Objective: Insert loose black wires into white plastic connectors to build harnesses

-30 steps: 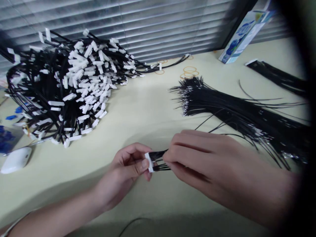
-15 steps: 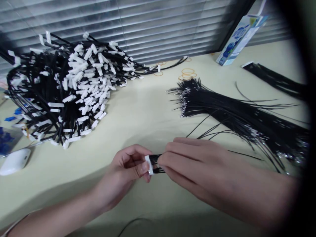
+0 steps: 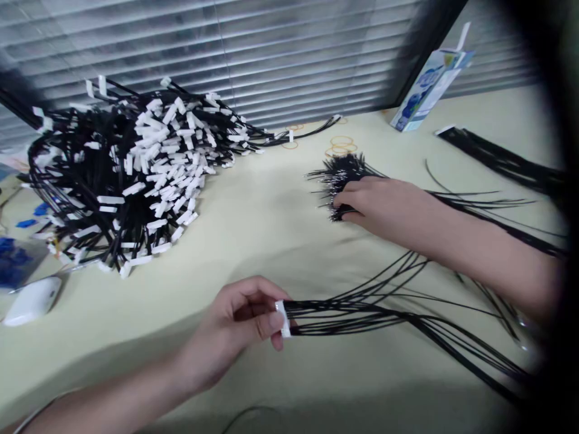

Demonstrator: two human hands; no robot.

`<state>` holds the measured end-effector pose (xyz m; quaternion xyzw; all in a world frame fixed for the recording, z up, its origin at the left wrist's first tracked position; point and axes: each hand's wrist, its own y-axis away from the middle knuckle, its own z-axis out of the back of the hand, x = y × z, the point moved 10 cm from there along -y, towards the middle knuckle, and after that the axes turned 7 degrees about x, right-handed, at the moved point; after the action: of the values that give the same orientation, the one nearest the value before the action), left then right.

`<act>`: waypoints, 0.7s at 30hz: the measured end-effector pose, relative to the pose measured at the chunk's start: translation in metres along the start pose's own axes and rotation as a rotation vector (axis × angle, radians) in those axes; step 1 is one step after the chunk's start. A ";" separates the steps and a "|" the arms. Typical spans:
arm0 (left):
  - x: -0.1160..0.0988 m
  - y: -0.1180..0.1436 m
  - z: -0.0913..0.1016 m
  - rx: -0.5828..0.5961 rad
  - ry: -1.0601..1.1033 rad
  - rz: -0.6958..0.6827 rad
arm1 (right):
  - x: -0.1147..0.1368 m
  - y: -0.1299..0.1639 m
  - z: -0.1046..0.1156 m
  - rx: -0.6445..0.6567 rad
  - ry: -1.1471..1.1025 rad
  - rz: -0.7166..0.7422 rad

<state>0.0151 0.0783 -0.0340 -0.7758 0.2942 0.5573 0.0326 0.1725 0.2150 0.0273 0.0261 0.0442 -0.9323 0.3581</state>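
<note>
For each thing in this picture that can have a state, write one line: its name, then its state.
Left hand: pinching the white connector.
Connector: held, black wires plugged in and trailing right.
Right hand: resting on the tips of the loose wire bundle.
Wire bundle: lying loose on the table, ends fanned out.
Harness pile: heaped at the left.
Carton: tilted against the blinds.
Mouse: lying untouched.

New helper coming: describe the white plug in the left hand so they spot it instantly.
Start at the big heap of finished cables far left. Nearer the camera, the left hand pinches a white plug. Unlike the heaped plugs, it sits alone, with black wires fanning rightward.
</note>
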 end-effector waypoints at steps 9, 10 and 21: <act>-0.002 0.000 0.001 -0.003 0.020 -0.015 | -0.019 -0.009 -0.014 0.132 -0.169 -0.064; -0.001 0.000 0.001 -0.004 0.024 -0.015 | -0.022 -0.010 -0.015 0.134 -0.183 -0.080; -0.002 -0.001 0.001 -0.016 0.050 -0.025 | -0.008 0.031 0.100 -0.682 -0.690 -0.145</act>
<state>0.0144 0.0798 -0.0329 -0.7931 0.2810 0.5397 0.0262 0.1974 0.1873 0.1249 -0.4062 0.2276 -0.8415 0.2741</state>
